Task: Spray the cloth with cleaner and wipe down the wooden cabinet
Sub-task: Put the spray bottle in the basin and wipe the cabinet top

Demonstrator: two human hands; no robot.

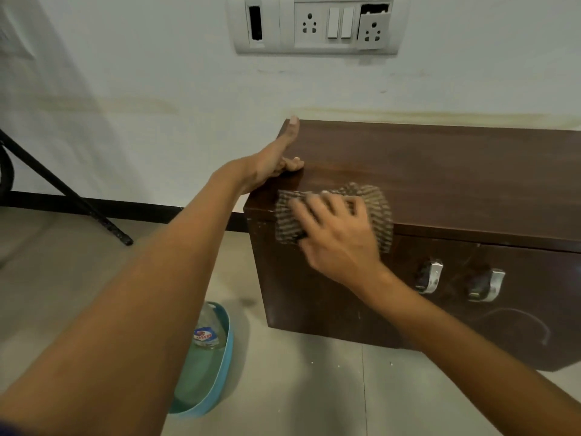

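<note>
A dark brown wooden cabinet (440,171) stands against the wall, with two metal handles on its front. My right hand (336,234) presses a striped brown cloth (377,202) onto the cabinet's front top edge near the left corner; the hand is blurred. My left hand (273,162) grips the cabinet's left top edge, thumb pointing up along the side and fingers curled over the top. A clear cleaner bottle (207,332) with a red and blue label lies in a teal tub on the floor, below my left forearm.
The teal tub (226,357) sits on the tiled floor left of the cabinet. A black tripod leg (69,196) slants across the floor at the left. A switch and socket panel (317,25) is on the wall above.
</note>
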